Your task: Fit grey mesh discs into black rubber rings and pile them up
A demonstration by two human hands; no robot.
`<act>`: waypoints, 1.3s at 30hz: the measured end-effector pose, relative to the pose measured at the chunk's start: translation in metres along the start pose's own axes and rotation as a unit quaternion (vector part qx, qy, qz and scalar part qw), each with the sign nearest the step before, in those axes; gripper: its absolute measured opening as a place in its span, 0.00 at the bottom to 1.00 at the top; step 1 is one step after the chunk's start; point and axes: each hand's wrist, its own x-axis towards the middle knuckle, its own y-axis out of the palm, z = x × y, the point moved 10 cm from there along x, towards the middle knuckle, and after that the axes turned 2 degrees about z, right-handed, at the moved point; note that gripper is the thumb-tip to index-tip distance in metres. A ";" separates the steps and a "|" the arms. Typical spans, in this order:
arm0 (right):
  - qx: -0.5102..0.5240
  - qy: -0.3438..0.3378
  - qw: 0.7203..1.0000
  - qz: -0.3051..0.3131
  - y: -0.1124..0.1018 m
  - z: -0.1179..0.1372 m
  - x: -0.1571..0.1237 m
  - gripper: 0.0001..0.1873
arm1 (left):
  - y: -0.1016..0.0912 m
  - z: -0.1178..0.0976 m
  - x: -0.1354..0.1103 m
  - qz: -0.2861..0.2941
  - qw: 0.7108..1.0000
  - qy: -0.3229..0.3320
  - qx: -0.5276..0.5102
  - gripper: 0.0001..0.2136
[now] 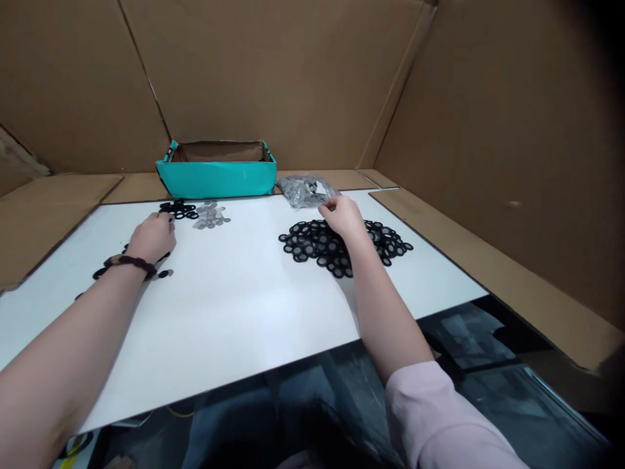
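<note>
My left hand (152, 236) rests on the white board (234, 293), fingers curled beside a small cluster of black rings (178, 209); whether it holds one is hidden. More black rings (100, 272) lie scattered by my left wrist. A small heap of grey discs (211, 215) sits just right of the small cluster. My right hand (343, 215) reaches over a large pile of black rings (342, 244), its fingers pinched at the edge of a clear plastic bag of grey discs (306, 189).
A teal open box (217, 176) stands at the back edge of the board. Brown cardboard walls (293, 78) enclose the back and right side. Cardboard flaps (43, 208) lie at the left. Dark glass (488, 365) shows below the board's front edge.
</note>
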 end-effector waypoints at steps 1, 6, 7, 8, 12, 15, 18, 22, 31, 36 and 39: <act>-0.015 0.005 0.999 0.036 0.004 -0.002 -0.001 0.08 | 0.000 0.000 0.000 -0.003 1.000 0.000 0.001 0.21; -0.033 -0.026 0.990 0.135 0.021 0.001 -0.004 0.05 | -0.003 0.001 -0.002 -0.019 1.000 -0.008 -0.017 0.21; -0.032 -0.033 0.989 0.138 0.023 0.003 -0.005 0.04 | -0.003 0.001 -0.002 -0.022 0.999 -0.010 -0.023 0.22; -0.029 -0.039 0.989 0.136 0.023 0.004 -0.005 0.04 | -0.003 0.001 -0.003 -0.024 0.999 -0.009 -0.027 0.22; 0.006 -0.040 0.993 0.112 0.018 0.006 -0.004 0.04 | 0.000 0.001 -0.002 -0.018 1.000 0.001 -0.024 0.22; 0.040 -0.031 0.993 0.105 0.017 0.005 -0.003 0.05 | 0.003 0.004 0.000 -0.016 1.000 -0.004 -0.019 0.22; 0.076 -0.034 0.992 0.097 0.018 0.003 0.000 0.06 | 0.002 0.007 0.001 -0.031 0.999 -0.010 -0.016 0.22; 0.107 -0.051 0.989 0.087 0.020 0.002 0.004 0.06 | -0.001 0.005 -0.001 -0.045 0.999 -0.006 -0.001 0.21; 0.014 -0.033 0.992 0.123 0.019 0.001 -0.004 0.11 | -0.004 0.002 -0.004 -0.037 0.998 -0.016 0.038 0.20; -0.057 -0.047 0.993 0.096 0.016 -0.003 -0.002 0.11 | -0.008 0.004 -0.006 -0.044 0.997 -0.038 0.048 0.19; -0.038 -0.049 0.996 0.057 0.011 0.000 -0.001 0.10 | -0.011 0.003 -0.006 -0.053 0.997 -0.037 0.029 0.18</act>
